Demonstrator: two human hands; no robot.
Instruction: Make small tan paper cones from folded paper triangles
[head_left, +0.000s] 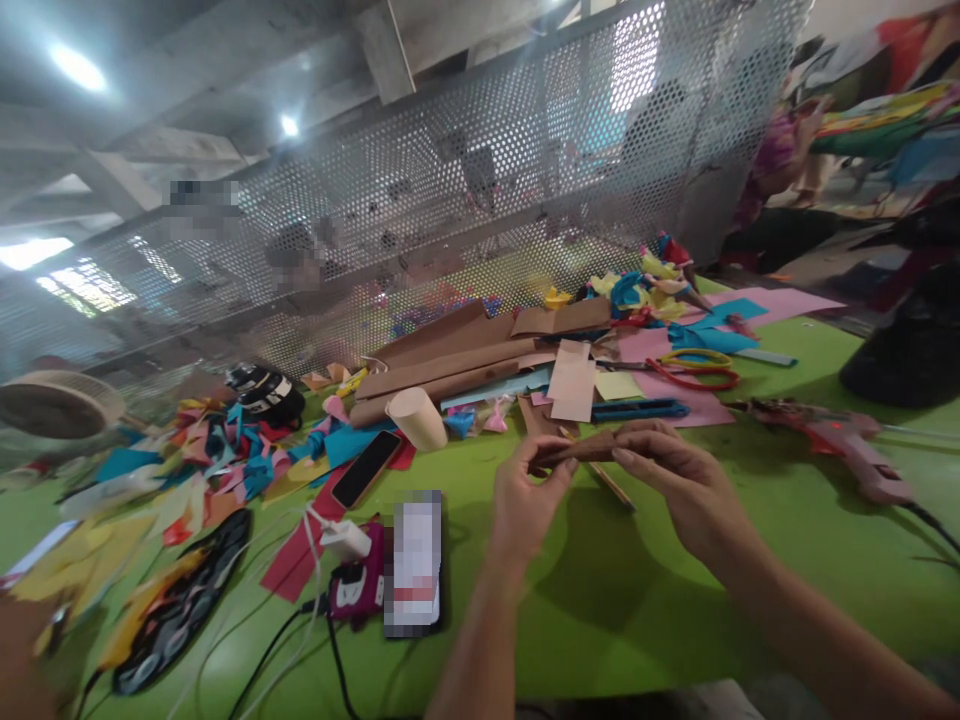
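Between my two hands a small folded piece of brown paper is stretched above the green table. My left hand pinches its left end between thumb and fingers. At the other end, my right hand grips the paper with its thumb and fingertips. Just beneath the paper lies a thin wooden stick, partly hidden by it. Beyond my hands rest red-handled scissors, a blue cutter and a pale paper strip. A pink glue gun lies to the right of my right hand.
A purple power adapter, with cables, sits beside a lit phone. A dark phone and a cream paper roll lie farther back. Colored paper scraps crowd the left. A perforated metal screen stands behind the table.
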